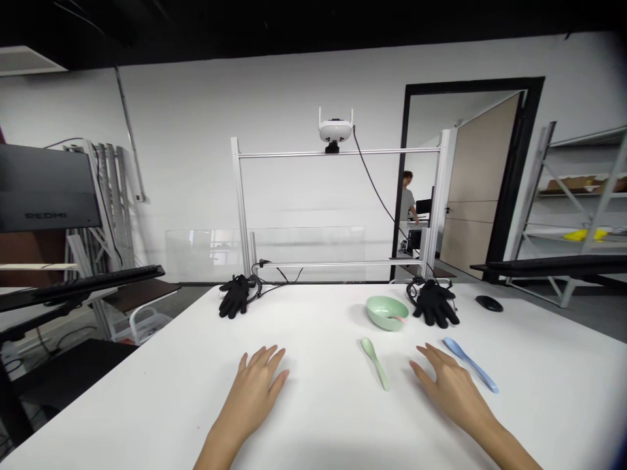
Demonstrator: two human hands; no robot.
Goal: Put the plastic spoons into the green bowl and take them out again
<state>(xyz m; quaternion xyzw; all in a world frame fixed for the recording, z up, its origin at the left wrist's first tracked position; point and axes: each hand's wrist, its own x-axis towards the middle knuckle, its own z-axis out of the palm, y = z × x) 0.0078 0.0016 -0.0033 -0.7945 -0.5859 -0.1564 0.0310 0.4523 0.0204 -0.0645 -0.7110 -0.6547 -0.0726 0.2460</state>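
Observation:
My left hand (257, 385) is over the left part of the white table (313, 418), fingers apart and holding nothing. My right hand (448, 382), also open with nothing in it, is between two spoons. The green spoon (375, 365) lies to its left, and the blue spoon (471, 365) lies just to its right. Farther back sits a green bowl (385, 307) with a pinkish utensil (398, 319) inside, only partly visible. Whether either palm touches the tabletop, I cannot tell.
Black gloves with cables lie at the back left (235, 296) and back right (435, 304). Beside the right one is a black mouse (488, 303). A metal frame (337, 264) spans the far edge, carrying a white device (336, 130). Beyond the doorway stands a person (407, 199).

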